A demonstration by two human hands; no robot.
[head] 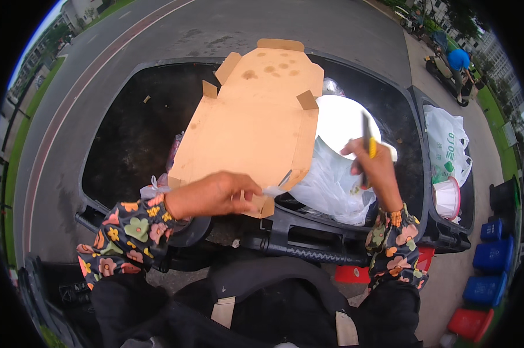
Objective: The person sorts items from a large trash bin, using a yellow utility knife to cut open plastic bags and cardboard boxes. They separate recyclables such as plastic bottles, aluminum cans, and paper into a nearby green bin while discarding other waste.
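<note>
An unfolded brown cardboard box (249, 130) with greasy-looking stains lies flat across a black plastic waste bin (127, 130). My left hand (220, 193) is at the box's near edge, fingertips beside a thin clear plastic strip (274, 190); blur hides whether they pinch it. In my right hand (373, 167) is a black and yellow utility knife (369, 145), held upright and blurred, to the right of the box. Behind that hand are a round white lid or plate (342, 122) and a translucent white plastic bag (331, 187).
A second black bin (447, 237) at right holds a printed white plastic bag (445, 139) and a paper tub (447, 198). Blue bins (492, 254) and a red bin (470, 324) stand farther right. A person (458, 61) is beside a scooter (445, 78) on the pavement.
</note>
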